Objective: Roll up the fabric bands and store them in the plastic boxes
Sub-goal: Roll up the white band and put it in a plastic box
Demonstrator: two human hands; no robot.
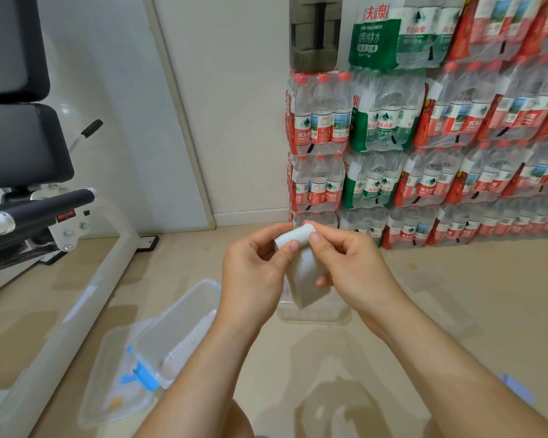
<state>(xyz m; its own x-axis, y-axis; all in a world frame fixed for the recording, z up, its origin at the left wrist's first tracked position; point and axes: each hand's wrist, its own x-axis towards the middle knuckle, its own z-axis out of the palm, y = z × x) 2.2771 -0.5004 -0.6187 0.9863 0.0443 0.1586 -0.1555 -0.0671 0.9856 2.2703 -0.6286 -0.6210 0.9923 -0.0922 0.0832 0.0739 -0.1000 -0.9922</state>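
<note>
Both my arms reach out low in front of me, and my hands meet in the middle. Left hand point(253, 270) and right hand point(355, 263) each pinch the white fabric band point(307, 276) between thumb and fingers. The top of the band is a small tight roll. The rest hangs down loose between my hands, so I think this band is only partly rolled. It is up in the air, over the floor, and not in any box yet.

One plastic box with blue clips point(203, 284) sits on the floor to my left, with no lid on it. I can see something pale and flat inside, maybe another band, but I cannot tell for sure. It rests partly on a clear lid point(102, 368) lying flat on the floor.

A second clear box point(314, 317) sits right under my hands. The hanging band hides the inside, so I cannot say what it holds.

I see no neat roll in either box. I think most of the job is left: finish this roll, put it in a box, then do the others.
</note>
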